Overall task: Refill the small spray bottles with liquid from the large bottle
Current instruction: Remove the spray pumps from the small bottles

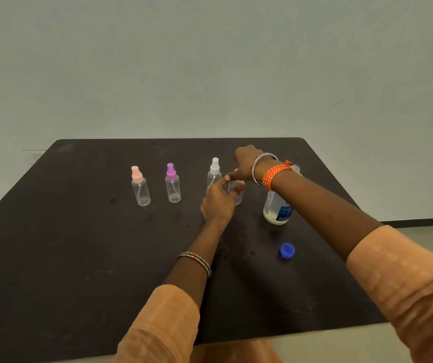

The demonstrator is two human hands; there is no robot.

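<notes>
Nearest the camera, two peach fabric sleeves reach onto a dark, matte worktop (pixel 79 244) with a faintly mottled surface. A beaded bangle (pixel 197 262) circles the left forearm. To the right lies a small blue ribbed cap (pixel 287 250), round, loose on the worktop and well apart from both hands. Beyond it stands the large bottle (pixel 277 209), clear plastic, upright, with a blue label and clear liquid inside; its upper part is hidden behind the right wrist, which bears a woven orange band (pixel 277 174) and thin bangles. Just left of it, the left hand (pixel 219 203) is wrapped around the body of a small clear spray bottle (pixel 238 197), upright on the worktop; the right hand (pixel 244 163) is closed over its top from above, fingers pinched at the neck. The sprayer head and any contents of this bottle are covered by the hands, so whether the top is on cannot be told; a violet tint shows through the plastic. Farther left, three more small cylindrical spray bottles stand upright in a row, apparently empty: a white-topped bottle (pixel 214 174) just beside the left hand, then a purple-topped bottle (pixel 172 183), then a pink-topped bottle (pixel 139 186), each with a thin dip tube visible inside.
</notes>
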